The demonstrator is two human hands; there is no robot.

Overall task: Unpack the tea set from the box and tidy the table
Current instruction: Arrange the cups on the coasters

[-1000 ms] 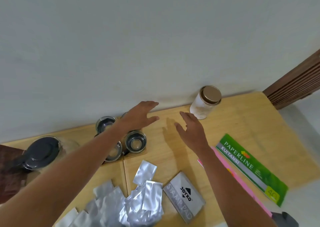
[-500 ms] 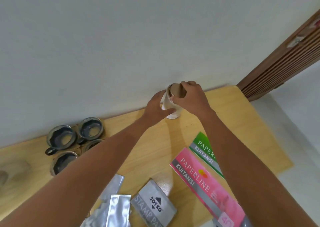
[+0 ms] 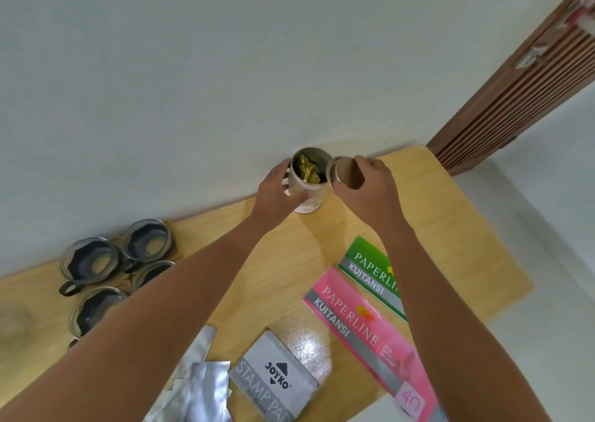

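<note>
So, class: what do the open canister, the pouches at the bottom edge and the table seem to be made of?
Canister: probably metal inside, going by the grey sheen of its inner wall; its outside is matt white, perhaps paper-wrapped.
Pouches: likely foil or metallised plastic, silver, creased and reflective.
Table: light wood or wood veneer with visible grain and a smooth, faintly glossy finish.

A home or small office corner is suggested. A light wooden desk (image 3: 450, 228) is set against a plain white wall (image 3: 225, 67), with a slatted brown wooden panel (image 3: 531, 83) at the right. Office stationery is laid on the desk: two receipt books (image 3: 354, 315) and a stamp pad box (image 3: 273, 386). Household things are also seen there: glass cups (image 3: 122, 270) and foil sachets (image 3: 199, 386).
</note>
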